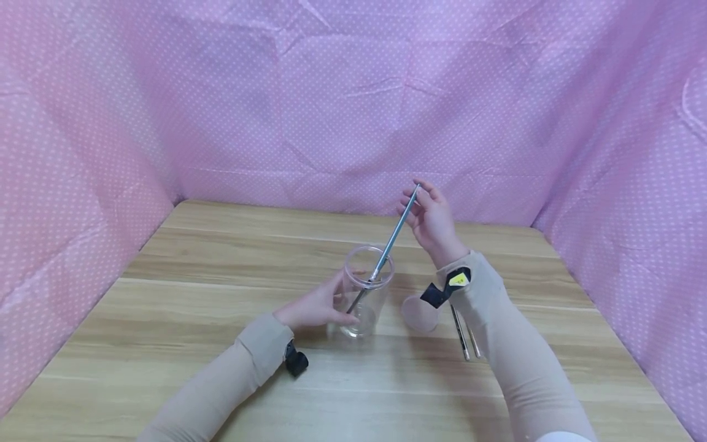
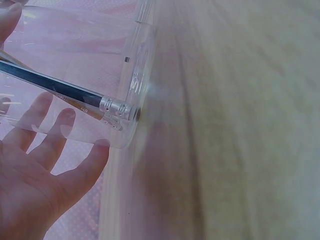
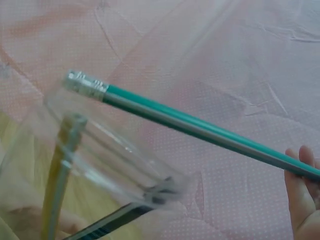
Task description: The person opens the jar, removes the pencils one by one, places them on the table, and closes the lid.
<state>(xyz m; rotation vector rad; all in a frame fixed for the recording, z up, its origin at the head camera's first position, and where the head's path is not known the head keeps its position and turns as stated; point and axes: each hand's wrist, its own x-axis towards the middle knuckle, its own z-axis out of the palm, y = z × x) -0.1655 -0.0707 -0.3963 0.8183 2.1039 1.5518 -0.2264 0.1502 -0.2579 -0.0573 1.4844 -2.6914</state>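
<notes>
A clear plastic cup (image 1: 369, 310) stands on the table, with my left hand (image 1: 323, 302) round its side, thumb and fingers against the wall. Inside the cup lean a dark pencil (image 2: 55, 85) and an orange-yellow pencil (image 3: 56, 180), silver ferrules showing. My right hand (image 1: 433, 224), raised beyond the cup to the right, pinches a teal-green pencil (image 1: 399, 230) near its upper end. That pencil slants down to the left, eraser end lowest. Its silver ferrule (image 3: 87, 86) is at the cup's mouth. In the right wrist view, fingers (image 3: 297, 200) hold the pencil at the right edge.
A round translucent disc (image 1: 420, 314) lies on the wooden table (image 1: 221, 270) right of the cup. Two more pencils (image 1: 461, 334) lie partly beneath the right forearm. Pink dotted cloth (image 1: 342, 110) hangs along the back and both sides.
</notes>
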